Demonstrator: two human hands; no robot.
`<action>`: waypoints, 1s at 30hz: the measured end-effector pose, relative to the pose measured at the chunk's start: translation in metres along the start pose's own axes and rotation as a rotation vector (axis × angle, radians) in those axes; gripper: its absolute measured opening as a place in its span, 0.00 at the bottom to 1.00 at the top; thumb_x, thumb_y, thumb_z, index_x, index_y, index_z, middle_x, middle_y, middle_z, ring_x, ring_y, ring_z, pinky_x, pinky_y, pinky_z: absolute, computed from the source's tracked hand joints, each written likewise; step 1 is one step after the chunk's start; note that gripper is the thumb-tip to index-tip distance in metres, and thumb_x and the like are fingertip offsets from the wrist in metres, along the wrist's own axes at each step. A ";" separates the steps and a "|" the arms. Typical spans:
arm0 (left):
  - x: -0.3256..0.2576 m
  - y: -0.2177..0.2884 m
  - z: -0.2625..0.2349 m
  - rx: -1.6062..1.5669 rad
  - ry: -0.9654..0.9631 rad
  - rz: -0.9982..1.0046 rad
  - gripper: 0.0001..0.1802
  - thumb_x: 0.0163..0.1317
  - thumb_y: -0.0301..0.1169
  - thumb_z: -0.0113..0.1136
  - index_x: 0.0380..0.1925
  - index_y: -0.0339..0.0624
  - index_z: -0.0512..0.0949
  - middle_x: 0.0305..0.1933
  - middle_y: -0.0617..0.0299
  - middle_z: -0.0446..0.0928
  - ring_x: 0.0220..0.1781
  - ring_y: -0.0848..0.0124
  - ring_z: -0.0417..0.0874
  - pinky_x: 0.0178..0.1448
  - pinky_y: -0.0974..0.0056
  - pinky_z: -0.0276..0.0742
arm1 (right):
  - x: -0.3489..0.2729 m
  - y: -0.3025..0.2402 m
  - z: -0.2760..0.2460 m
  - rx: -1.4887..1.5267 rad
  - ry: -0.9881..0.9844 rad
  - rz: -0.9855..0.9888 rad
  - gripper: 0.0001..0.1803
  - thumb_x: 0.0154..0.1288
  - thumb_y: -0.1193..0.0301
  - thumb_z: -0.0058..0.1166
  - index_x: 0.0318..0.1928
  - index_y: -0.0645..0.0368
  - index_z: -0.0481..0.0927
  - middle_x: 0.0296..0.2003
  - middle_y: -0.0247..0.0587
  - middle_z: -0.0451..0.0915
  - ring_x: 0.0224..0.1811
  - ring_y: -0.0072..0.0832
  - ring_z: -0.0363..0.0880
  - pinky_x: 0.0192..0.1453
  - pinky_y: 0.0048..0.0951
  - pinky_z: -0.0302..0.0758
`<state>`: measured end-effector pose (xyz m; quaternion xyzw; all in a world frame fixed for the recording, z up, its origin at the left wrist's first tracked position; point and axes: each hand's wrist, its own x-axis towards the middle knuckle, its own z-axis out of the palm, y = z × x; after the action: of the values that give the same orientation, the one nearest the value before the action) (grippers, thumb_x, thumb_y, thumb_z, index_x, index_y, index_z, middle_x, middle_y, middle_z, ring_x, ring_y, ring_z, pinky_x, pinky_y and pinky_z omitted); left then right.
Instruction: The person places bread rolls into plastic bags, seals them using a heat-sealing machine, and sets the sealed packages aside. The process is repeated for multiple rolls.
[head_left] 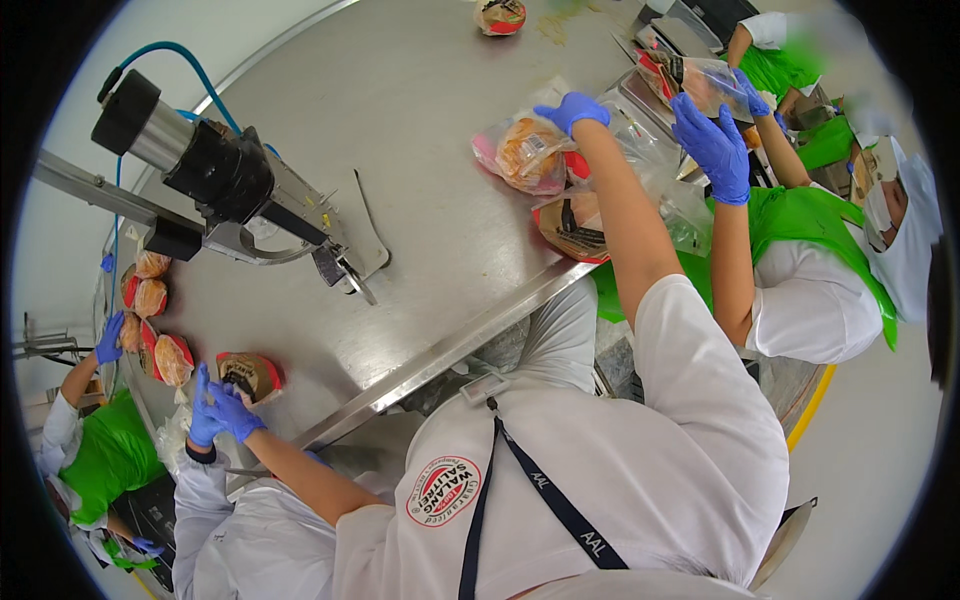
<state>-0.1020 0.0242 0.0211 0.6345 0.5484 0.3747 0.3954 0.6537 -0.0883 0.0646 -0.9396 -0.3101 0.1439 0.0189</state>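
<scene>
While your blue-gloved right hand (576, 112) sets bent fingers against a clear plastic bag with browned, rounded contents (525, 155), upper centre of the frame, your blue-gloved left hand (235, 412), lower left, has fingers loosely extended beside a red-and-brown printed bag (255, 376) on the grey metal counter (430, 220). Whether either hand grips anything, I cannot tell.
</scene>
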 end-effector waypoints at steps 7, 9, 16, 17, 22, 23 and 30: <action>-0.087 0.117 0.203 -0.471 0.114 0.010 0.17 0.64 0.32 0.46 0.50 0.38 0.69 0.48 0.61 0.73 0.50 0.70 0.72 0.52 0.64 0.68 | -0.011 -0.029 0.088 0.276 0.176 -0.675 0.19 0.58 0.57 0.48 0.39 0.60 0.79 0.32 0.45 0.78 0.31 0.35 0.76 0.38 0.31 0.73; -0.096 0.134 0.286 -0.360 -0.543 0.014 0.16 0.64 0.32 0.48 0.50 0.39 0.69 0.47 0.60 0.71 0.48 0.71 0.71 0.54 0.67 0.67 | -0.075 -0.026 0.069 0.950 -0.151 -0.296 0.17 0.61 0.62 0.46 0.40 0.63 0.78 0.27 0.43 0.77 0.23 0.29 0.73 0.33 0.29 0.72; -0.116 0.104 0.402 -0.495 -0.671 -0.578 0.31 0.61 0.41 0.52 0.59 0.44 0.54 0.49 0.60 0.70 0.50 0.68 0.72 0.53 0.63 0.69 | -0.110 -0.015 0.123 2.273 -1.474 -0.233 0.20 0.64 0.71 0.43 0.53 0.70 0.65 0.28 0.37 0.75 0.22 0.20 0.69 0.33 0.24 0.72; -0.111 0.093 0.405 -0.531 -0.681 -0.600 0.29 0.62 0.41 0.52 0.58 0.44 0.55 0.48 0.59 0.71 0.48 0.69 0.73 0.51 0.64 0.70 | -0.126 -0.021 0.121 2.235 -1.314 -0.221 0.20 0.63 0.72 0.43 0.54 0.70 0.65 0.31 0.38 0.75 0.27 0.23 0.71 0.37 0.26 0.73; -0.095 0.033 0.399 -0.581 -0.835 -0.674 0.20 0.63 0.42 0.48 0.50 0.42 0.65 0.40 0.60 0.75 0.37 0.71 0.77 0.39 0.67 0.75 | -0.154 -0.023 0.147 1.638 -0.626 -0.403 0.22 0.60 0.72 0.45 0.56 0.63 0.67 0.49 0.43 0.73 0.51 0.31 0.71 0.56 0.31 0.69; -0.091 0.028 0.400 -0.569 -0.832 -0.654 0.17 0.63 0.41 0.48 0.47 0.42 0.68 0.37 0.60 0.75 0.35 0.71 0.78 0.38 0.67 0.75 | -0.149 -0.024 0.154 1.393 -0.447 -0.479 0.22 0.60 0.71 0.45 0.56 0.62 0.68 0.51 0.44 0.73 0.52 0.31 0.71 0.56 0.30 0.68; -0.084 0.040 0.407 0.383 -0.588 -0.041 0.17 0.60 0.41 0.45 0.30 0.39 0.78 0.26 0.53 0.79 0.29 0.62 0.81 0.36 0.60 0.75 | -0.135 -0.048 0.145 0.767 -0.383 -0.824 0.26 0.54 0.58 0.56 0.51 0.60 0.71 0.46 0.46 0.76 0.48 0.35 0.75 0.53 0.31 0.69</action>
<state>0.2746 -0.0996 -0.1111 0.7667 0.4840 0.0580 0.4177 0.4821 -0.1367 -0.0335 -0.6253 -0.5727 0.3935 0.3552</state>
